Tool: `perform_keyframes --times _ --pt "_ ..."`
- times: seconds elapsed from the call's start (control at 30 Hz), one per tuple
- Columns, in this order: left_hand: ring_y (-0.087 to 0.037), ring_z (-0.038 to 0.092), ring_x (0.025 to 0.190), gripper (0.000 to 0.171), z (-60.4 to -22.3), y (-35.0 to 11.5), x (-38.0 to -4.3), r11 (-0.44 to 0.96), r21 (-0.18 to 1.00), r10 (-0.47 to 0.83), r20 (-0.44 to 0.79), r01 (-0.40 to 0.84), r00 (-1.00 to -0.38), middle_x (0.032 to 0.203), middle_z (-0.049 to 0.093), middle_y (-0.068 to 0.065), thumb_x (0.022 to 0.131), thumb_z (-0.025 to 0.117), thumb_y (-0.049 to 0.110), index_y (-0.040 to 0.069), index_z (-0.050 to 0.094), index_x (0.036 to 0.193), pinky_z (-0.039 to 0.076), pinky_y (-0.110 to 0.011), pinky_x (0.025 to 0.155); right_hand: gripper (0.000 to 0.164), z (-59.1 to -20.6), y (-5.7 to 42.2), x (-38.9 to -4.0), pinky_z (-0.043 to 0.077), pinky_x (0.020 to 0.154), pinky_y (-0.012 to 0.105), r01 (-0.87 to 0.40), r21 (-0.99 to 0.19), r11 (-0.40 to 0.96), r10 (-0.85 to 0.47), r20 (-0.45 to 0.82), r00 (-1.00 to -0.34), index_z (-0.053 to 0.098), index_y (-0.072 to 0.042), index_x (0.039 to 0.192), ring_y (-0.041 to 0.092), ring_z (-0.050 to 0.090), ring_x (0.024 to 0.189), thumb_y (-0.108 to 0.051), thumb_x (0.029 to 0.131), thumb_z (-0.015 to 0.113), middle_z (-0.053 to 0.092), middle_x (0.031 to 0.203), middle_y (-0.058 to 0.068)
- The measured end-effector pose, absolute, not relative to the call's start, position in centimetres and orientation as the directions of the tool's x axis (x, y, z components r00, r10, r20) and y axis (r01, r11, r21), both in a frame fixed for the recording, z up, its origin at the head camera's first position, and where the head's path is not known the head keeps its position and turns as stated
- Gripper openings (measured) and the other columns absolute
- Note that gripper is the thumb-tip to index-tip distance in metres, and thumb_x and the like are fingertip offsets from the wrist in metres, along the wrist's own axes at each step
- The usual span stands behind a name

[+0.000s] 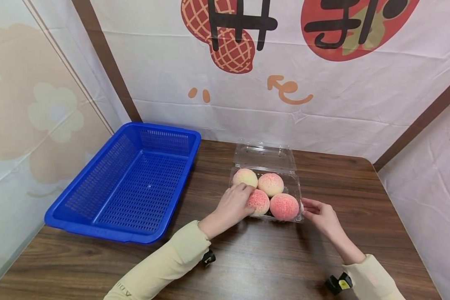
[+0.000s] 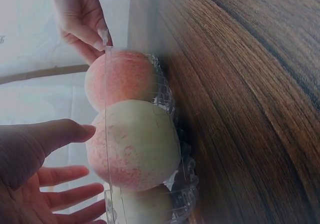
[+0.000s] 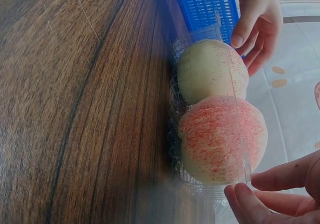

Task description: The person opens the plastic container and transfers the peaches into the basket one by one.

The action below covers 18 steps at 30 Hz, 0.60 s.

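Note:
A clear plastic clamshell box (image 1: 293, 179) lies on the table with its lid (image 1: 264, 157) folded back, and several pink and pale peaches fill it. My left hand (image 1: 235, 202) reaches over the left side of the box at the front left peach (image 1: 259, 202). In the left wrist view its thumb (image 2: 75, 133) is right at that peach's upper side, and the other fingers are spread, fairly straight. At the right wall, next to the front right peach (image 1: 284, 207), my right hand (image 1: 324, 216) pinches the rim of the box between thumb and fingers (image 3: 285, 176).
To the left stands a blue perforated plastic basket (image 1: 163, 225) with nothing in it. The dark wood table (image 1: 345, 183) meets a printed white cloth wall (image 1: 225, 121) at the back, with more cloth at both sides.

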State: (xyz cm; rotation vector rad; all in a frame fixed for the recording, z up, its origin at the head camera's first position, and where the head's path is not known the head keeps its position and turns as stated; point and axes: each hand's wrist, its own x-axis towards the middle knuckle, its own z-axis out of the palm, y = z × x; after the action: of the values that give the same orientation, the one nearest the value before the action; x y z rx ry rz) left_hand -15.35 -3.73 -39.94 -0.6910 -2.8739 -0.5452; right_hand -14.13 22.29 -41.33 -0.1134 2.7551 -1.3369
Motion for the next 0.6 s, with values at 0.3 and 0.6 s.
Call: perform_keyframes --times 0.3,0.6 --pt "-0.024 0.056 0.093 0.046 -40.21 -3.28 -15.54 0.834 0.316 0.418 0.175 0.453 -0.891 0.101 0.06 -0.007 0.074 0.072 0.026 0.006 0.058 0.113 0.047 -0.036 0.076 0.035 -41.2 22.23 -14.08 0.046 0.065 0.015 -0.033 -0.795 0.606 -0.104 -0.037 -0.994 0.054 0.014 0.115 0.029 0.061 0.093 -0.001 0.084 0.06 0.062 0.103 0.026" --pt "-0.023 0.055 0.094 0.049 -40.28 -2.84 -15.51 0.838 0.326 0.415 0.141 0.438 -0.899 0.104 0.058 -0.007 0.074 0.072 0.026 0.006 0.056 0.117 0.048 -0.035 0.076 0.035 -41.24 22.21 -14.11 0.046 0.065 0.015 -0.037 -0.795 0.605 -0.102 -0.032 -0.994 0.054 0.014 0.115 0.028 0.061 0.092 0.0 0.084 0.06 0.062 0.102 0.026"
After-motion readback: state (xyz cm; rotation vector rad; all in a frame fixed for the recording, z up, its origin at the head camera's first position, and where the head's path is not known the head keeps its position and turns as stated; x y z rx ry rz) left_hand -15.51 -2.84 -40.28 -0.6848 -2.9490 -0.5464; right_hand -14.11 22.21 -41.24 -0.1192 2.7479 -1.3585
